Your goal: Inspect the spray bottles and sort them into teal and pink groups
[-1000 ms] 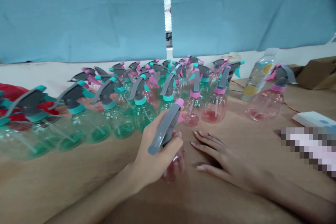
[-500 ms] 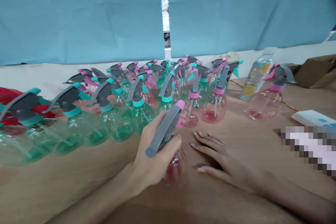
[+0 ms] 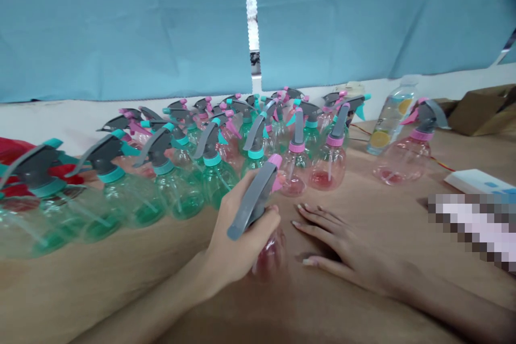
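My left hand [image 3: 237,231] is wrapped round the neck of a pink spray bottle [image 3: 269,258] that stands on the wooden table [image 3: 314,306]. Its grey trigger head with a pink nozzle shows above the hand; the collar is hidden by the fingers. To the right, my right hand [image 3: 338,242] lies palm down on the table, fingers spread, holding nothing. Just beyond the hands stand two pink-collared spray bottles [image 3: 293,180] and a green spray bottle [image 3: 220,177] with a turquoise collar.
Several green spray bottles [image 3: 145,207] line the left, with more green and pink ones behind. At right are a lone pink spray bottle [image 3: 403,158], a clear bottle with lemon pictures [image 3: 389,118], a cardboard box [image 3: 479,110] and a white device [image 3: 479,180]. Red cloth [image 3: 16,153] lies far left.
Almost nothing differs. The view has shifted very slightly; my left hand keeps its hold on the spray bottle and my right hand stays flat on the table.
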A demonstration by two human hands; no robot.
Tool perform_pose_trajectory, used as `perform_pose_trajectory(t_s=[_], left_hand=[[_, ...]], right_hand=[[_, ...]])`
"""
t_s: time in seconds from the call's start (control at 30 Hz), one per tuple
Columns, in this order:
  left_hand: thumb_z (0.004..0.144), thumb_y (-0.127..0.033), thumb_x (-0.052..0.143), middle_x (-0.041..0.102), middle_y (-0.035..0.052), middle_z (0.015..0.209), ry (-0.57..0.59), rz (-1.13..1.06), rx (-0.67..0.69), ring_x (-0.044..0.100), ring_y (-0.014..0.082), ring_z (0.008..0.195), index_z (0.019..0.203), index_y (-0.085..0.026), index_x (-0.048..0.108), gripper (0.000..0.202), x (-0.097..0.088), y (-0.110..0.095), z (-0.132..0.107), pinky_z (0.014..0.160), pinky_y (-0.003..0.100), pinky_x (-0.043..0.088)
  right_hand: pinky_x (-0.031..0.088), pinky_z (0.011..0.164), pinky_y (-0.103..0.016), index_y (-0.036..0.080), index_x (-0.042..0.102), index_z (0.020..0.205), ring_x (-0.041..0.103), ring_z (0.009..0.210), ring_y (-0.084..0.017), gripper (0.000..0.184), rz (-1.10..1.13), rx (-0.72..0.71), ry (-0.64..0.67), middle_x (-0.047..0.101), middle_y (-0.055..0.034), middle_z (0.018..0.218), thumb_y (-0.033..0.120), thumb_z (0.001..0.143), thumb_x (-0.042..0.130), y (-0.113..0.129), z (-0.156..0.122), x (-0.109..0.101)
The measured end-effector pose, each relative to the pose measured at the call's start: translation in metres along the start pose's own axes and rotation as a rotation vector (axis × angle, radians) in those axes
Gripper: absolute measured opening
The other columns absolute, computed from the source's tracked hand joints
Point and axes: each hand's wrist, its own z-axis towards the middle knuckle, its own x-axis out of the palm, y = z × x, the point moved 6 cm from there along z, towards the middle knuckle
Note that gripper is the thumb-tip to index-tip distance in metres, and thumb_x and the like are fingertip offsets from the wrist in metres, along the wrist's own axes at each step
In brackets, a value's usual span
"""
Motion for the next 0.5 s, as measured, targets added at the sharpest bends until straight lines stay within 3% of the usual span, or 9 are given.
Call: perform_pose_trajectory(t_s=[0.23,0.37,0.5], left_hand=[[0.076,-0.014,0.048,0.05,-0.0044,0.071,0.043,-0.048,0.092,0.049,0.0133,0.061,0.098,-0.026,0.051,0.025,0.013,0.001,0.003,0.059,0.026,0.045],[0.077,-0.012,0.05,0.058,-0.0018,0.085,0.037,-0.135,0.174,0.058,0.0144,0.073,0.105,-0.026,0.051,0.032,0.023,-0.005,0.007,0.067,0.028,0.049],[0.077,-0.012,0.052,0.059,-0.0005,0.087,0.062,-0.163,0.125,0.058,0.0153,0.076,0.103,-0.023,0.052,0.028,0.044,-0.004,0.013,0.071,0.031,0.049]], right_hand=[[0.033,0.105,-0.049,0.022,0.035,0.141,0.034,0.132,-0.028,0.072,0.05,0.018,-0.014,0.038,-0.01,0.145,0.059,0.082,0.052,0.002,0.005,-0.005],[0.036,0.102,-0.052,0.022,0.03,0.142,0.044,0.125,-0.032,0.09,0.163,0.081,-0.086,0.047,-0.0136,0.138,0.065,0.07,0.061,0.009,0.005,-0.02],[0.042,0.096,-0.051,0.028,0.021,0.143,0.047,0.122,-0.033,0.092,0.276,0.105,-0.132,0.046,-0.0114,0.138,0.061,0.069,0.065,0.015,0.0,-0.041]])
